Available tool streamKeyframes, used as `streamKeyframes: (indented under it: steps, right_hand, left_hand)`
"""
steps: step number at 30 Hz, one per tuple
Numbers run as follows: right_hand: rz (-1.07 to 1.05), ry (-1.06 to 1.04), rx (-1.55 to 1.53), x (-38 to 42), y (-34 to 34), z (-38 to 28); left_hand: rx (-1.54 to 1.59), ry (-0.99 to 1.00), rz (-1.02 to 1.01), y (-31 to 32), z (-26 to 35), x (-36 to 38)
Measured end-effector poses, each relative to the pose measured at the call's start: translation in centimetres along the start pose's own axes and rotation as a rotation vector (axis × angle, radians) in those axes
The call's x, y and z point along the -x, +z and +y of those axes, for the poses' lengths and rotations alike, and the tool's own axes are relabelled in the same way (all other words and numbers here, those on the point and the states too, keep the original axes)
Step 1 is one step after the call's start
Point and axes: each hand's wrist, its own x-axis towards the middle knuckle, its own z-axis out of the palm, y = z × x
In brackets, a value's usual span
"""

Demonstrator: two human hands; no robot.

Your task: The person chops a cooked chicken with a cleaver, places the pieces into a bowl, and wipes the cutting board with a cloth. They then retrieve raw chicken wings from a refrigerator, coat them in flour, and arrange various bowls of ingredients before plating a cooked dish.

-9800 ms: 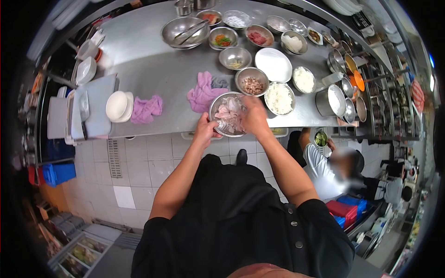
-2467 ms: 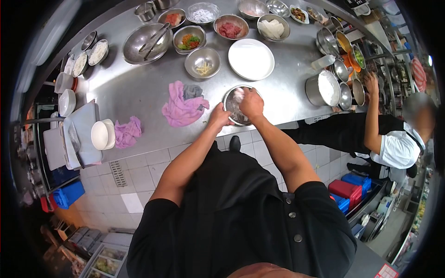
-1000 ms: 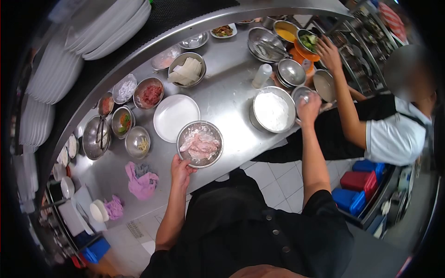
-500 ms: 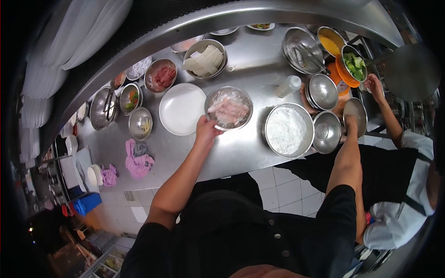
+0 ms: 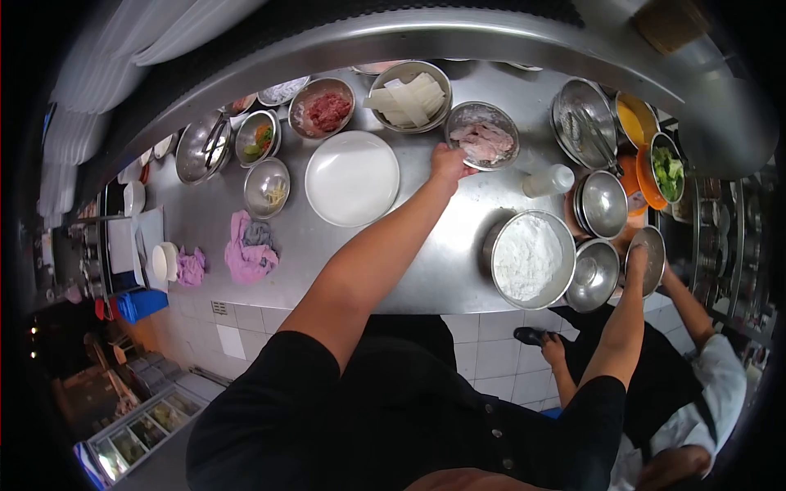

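My left hand (image 5: 450, 163) is closed on the near-left rim of a steel bowl of pale pink meat (image 5: 485, 141), beside a bowl of flat white pieces (image 5: 412, 96). At the right end of the counter, my right hand (image 5: 638, 259) reaches into a steel bowl (image 5: 652, 266) and touches its left side; its fingers are too dark and small to make out. Left of that bowl are an empty steel bowl (image 5: 595, 275) and a large bowl of white powder (image 5: 528, 260). A round white plate (image 5: 352, 178) lies left of the meat bowl.
A squeeze bottle (image 5: 548, 181) stands near stacked steel bowls (image 5: 604, 204). Purple cloths (image 5: 250, 250) and small ingredient bowls (image 5: 267, 188) are at left. A co-worker in a white-sleeved top (image 5: 720, 385) bends close at the right. A metal shelf edge (image 5: 393, 41) crosses above.
My left hand has moved the meat bowl away from me and to the right, up beside the bowl of white pieces. The co-worker has bent lower. The view has shifted.
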Motion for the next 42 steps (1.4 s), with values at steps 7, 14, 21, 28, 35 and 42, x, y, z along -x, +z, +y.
streamKeyframes:
  steps: [7,14,21,28,35,42]
  right_hand:
    - [-0.016,0.515,-0.36,-7.6,-15.9,8.0]
    - [0.302,0.882,-0.388,-13.6,-26.1,20.6]
    - [0.096,0.892,-0.29,-13.8,-28.4,19.6]
    - [0.152,0.929,-0.359,-12.6,-29.0,18.7]
    - [0.148,0.916,-0.395,-12.3,-27.1,19.3]
    - [0.253,0.97,-0.333,-11.7,-31.1,15.1]
  left_hand:
    - [-0.223,0.066,0.142,-2.7,0.6,2.6]
    - [-0.014,0.071,0.094,-17.0,4.9,14.9]
    - [0.099,0.185,0.469,-31.0,11.5,13.6]
    - [0.191,0.3,0.727,-31.7,15.4,8.7]
    - [0.061,0.313,0.832,-35.7,14.8,5.3]
    - [0.066,0.158,0.753,-38.9,12.7,7.7]
